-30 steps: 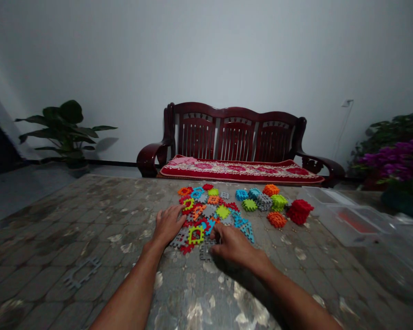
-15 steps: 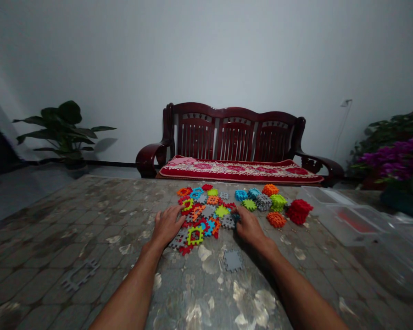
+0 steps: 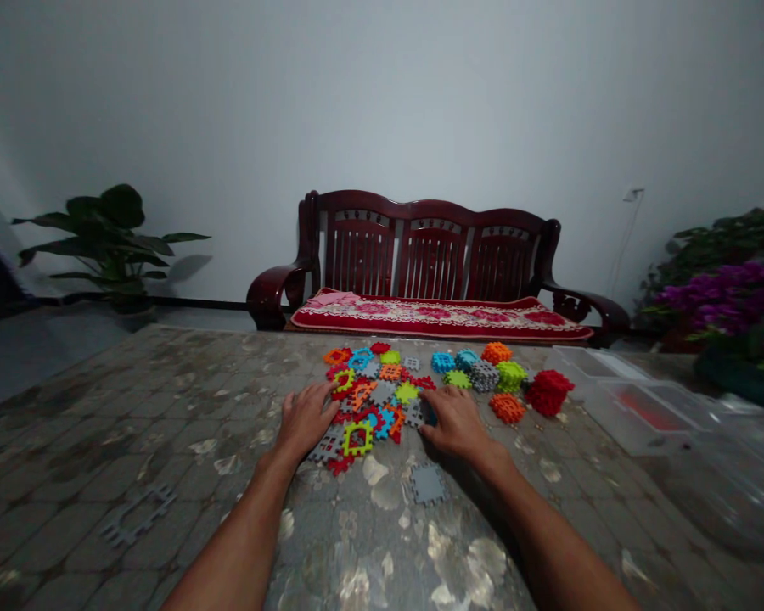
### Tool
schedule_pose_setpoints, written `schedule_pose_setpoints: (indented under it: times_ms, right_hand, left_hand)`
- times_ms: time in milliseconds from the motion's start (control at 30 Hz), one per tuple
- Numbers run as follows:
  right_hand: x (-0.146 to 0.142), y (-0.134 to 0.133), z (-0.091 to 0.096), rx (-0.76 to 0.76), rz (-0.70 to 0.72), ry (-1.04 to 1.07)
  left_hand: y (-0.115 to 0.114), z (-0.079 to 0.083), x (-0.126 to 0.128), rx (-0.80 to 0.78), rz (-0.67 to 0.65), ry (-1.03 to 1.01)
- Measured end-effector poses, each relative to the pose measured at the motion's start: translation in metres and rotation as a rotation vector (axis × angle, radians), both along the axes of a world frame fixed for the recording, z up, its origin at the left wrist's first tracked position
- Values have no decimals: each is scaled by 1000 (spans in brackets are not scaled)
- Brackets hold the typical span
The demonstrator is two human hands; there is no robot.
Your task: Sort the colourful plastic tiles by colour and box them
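A loose pile of flat, notched plastic interlocking tiles (image 3: pixel 383 392) in red, orange, blue, lime and grey lies between my hands. My left hand (image 3: pixel 306 416) rests at the pile's left edge, fingers stretched out and thumb apart, beside a lime frame tile (image 3: pixel 343 381). My right hand (image 3: pixel 457 417) is at the right edge with fingers and thumb spread. A dark blue piece (image 3: pixel 429 413) shows in the gap by its thumb, partly hidden; I see no grip on it. A lime frame tile (image 3: pixel 357 439) lies at the pile's near side.
Sorted stacks stand to the right, including red tiles (image 3: pixel 549 393), orange tiles (image 3: pixel 507 408) and grey tiles (image 3: pixel 485 375). One grey square tile (image 3: pixel 428 484) lies nearer me; a grey frame tile (image 3: pixel 138 515) is far left. Clear plastic boxes (image 3: pixel 637 416) stand at the right.
My right hand has opened wider, with its thumb and fingers farther apart at the pile's right edge. My left hand stays almost in place. The view has shifted slightly.
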State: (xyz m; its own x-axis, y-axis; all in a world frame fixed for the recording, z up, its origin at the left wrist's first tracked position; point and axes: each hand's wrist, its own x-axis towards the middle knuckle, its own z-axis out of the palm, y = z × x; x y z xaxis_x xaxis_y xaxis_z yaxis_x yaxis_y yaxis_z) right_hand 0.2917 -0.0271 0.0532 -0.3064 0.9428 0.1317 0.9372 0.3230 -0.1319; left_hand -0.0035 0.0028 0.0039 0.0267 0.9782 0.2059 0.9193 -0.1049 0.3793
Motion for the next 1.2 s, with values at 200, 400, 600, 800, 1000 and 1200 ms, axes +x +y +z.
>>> schedule_pose_setpoints:
  times_ms: [200,400,600,800,1000,1200]
  right_hand:
    - [2,-1,3,-20,74,-12]
    - [5,3,-2,-37,77,36]
    - [7,3,-6,-1,37,101]
    - [37,23,-2,128,-123,244]
    - [87,40,13,232,-531,126]
    - [107,51,20,223,-585,-61]
  left_hand:
    - [0,0,0,-11,3,-1]
    - [0,0,0,-11,-5,-8]
    - [0,0,0,1,6,-3]
    - [0,2,0,-21,5,-3]
    - [2,-3,-1,11,10,-2]
    - [4,-7,-3,21,15,3]
